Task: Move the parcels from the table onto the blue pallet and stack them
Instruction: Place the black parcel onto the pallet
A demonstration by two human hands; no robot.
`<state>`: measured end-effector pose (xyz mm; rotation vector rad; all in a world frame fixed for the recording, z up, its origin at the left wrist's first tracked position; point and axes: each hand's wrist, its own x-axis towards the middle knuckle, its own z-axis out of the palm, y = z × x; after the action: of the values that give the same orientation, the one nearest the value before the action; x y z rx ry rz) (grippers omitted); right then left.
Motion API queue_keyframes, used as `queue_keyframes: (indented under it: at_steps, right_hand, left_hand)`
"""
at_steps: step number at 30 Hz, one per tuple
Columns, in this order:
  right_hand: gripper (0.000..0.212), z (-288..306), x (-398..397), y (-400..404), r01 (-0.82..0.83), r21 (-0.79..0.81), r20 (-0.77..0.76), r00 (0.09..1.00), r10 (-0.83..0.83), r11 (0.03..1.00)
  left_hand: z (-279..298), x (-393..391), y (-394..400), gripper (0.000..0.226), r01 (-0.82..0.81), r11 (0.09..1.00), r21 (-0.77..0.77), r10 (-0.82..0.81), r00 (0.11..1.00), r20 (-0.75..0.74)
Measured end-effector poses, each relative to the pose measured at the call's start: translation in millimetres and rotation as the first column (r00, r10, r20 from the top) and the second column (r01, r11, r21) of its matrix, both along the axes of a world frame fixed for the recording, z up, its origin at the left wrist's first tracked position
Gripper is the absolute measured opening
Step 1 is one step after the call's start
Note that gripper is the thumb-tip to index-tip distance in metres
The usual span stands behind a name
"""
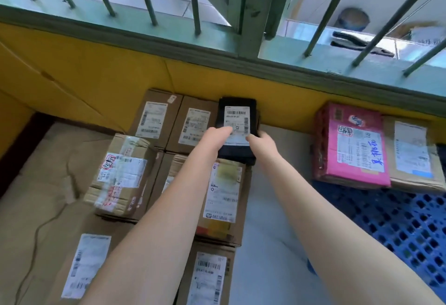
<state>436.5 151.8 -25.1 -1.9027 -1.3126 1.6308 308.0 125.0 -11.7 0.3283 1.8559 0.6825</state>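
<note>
Both bare arms reach forward over the cardboard-covered table [48,164], left hand [218,135] and right hand [261,141] gripping a black parcel [237,150] near its far edge, fingers curled around its sides, beside brown parcels [156,118]; blue pallet [398,220] carries a pink parcel [350,145] below a barred window [217,2].

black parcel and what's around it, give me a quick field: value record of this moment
held item: black parcel with a white label
left hand: gripping its left edge
right hand: gripping its right edge
position: above the brown boxes on the table, near the yellow wall
on blue pallet: pink parcel and a brown parcel beside it
pallet space: bare grid in front of them
</note>
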Motion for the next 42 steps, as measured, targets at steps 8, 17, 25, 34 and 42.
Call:
queue_keyframes:
  at_steps: [8, 17, 25, 34, 42]
  right_hand:
    - [0.054, 50.6, 30.2, 7.8, 0.008, 0.171, 0.079, 0.997, -0.022, 0.985]
    - [0.046, 123.2, 122.8, -15.7, 0.146, 0.291, -0.114, 0.987, -0.117, 0.945]
    - [0.051, 150.4, 314.7, -32.4, 0.322, 0.247, -0.335, 0.913, -0.231, 0.914]
    - [0.051, 102.6, 506.3, -23.5, 0.344, 0.186, -0.353, 0.897, -0.264, 0.920]
    - [0.044, 45.7, 536.6, -4.2, 0.458, 0.195, -0.422, 0.837, -0.348, 0.867]
  left_hand:
    - [37.7, 39.0, -4.8, 0.063, 0.025, 0.997, 0.077, -0.021, 0.999, -0.047]
    - [101.0, 117.7, -19.2, 0.040, 0.032, 0.934, 0.355, 0.071, 0.959, -0.274]
    - [132.9, 291.0, -13.7, 0.032, 0.196, 0.857, 0.477, -0.147, 0.980, -0.137]
    - [100.0, 465.1, -4.8, 0.046, 0.171, 0.884, 0.435, -0.186, 0.982, -0.008]
    - [71.8, 499.9, 13.3, 0.051, 0.364, 0.833, 0.416, -0.330, 0.931, -0.154]
